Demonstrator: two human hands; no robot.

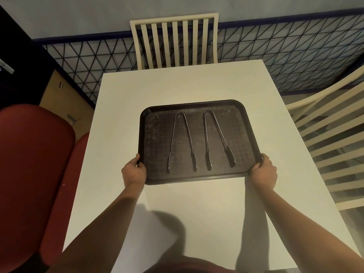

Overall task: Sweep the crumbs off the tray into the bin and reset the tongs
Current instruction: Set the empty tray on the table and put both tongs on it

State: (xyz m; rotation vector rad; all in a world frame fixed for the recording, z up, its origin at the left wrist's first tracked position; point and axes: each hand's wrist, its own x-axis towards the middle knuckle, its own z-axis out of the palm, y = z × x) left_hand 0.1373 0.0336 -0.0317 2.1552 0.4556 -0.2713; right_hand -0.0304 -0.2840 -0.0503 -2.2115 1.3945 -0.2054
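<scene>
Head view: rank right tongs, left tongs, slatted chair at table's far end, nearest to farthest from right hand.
From the right hand, gripping the tray at its near right corner:
1. Right tongs, right half of tray.
2. Left tongs, left half.
3. Slatted chair, beyond the table's far edge.

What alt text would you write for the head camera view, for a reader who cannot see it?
A person's left hand and right hand grip the near corners of a dark tray on a white table. Two metal tongs, left tongs and right tongs, lie side by side on it, tips toward the person. Slatted chairs stand behind and at right.
</scene>
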